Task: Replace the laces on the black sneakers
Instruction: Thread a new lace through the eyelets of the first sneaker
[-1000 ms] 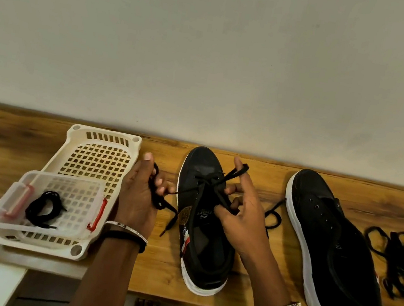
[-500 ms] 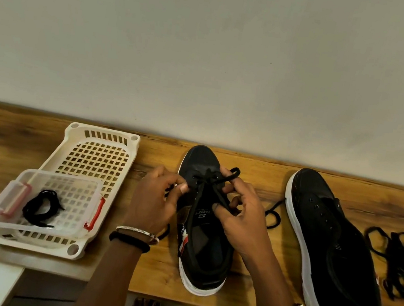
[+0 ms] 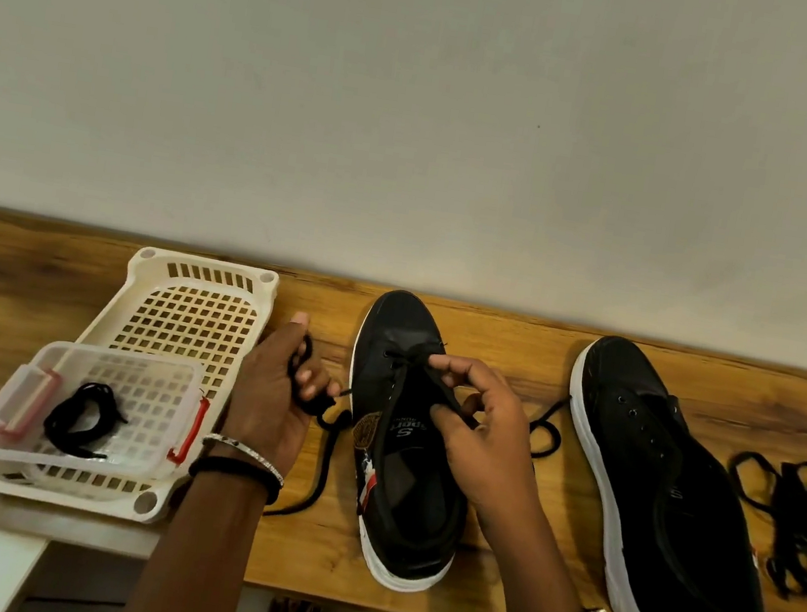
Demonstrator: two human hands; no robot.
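Fingers of the right hand pinch the black lace over the middle sneaker on the bench, likely to guide it through the holes. The left hand curls round the loose end, probably to pull it snug. The other sneaker sits at the right, unlaced.

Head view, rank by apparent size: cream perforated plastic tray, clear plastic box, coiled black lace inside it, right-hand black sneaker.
1. Cream perforated plastic tray and right-hand black sneaker: alike, unranked.
2. Clear plastic box.
3. Coiled black lace.
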